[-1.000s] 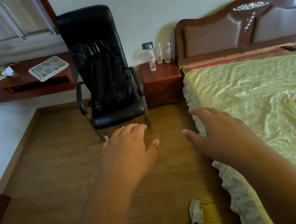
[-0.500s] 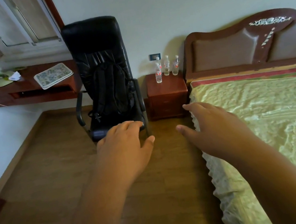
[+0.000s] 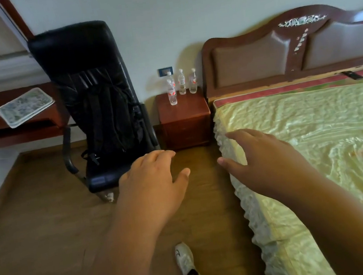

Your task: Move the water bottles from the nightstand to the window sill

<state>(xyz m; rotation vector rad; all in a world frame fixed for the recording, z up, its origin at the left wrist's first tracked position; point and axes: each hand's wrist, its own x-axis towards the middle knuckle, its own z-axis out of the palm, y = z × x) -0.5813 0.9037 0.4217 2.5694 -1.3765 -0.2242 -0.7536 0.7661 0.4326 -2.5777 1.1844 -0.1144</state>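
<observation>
Four upright bottles (image 3: 172,92) stand along the nightstand's (image 3: 184,111) back edge, well ahead of both empty hands. Left hand (image 3: 152,182) and right hand (image 3: 260,161) are loosely spread; the left looks slightly nearer in line.

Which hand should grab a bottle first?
Probably the left hand: it lines up with the bottles on the nightstand. The right hand is over the bed.

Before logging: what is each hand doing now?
Left hand: open, holding nothing.
Right hand: open, holding nothing.
</observation>
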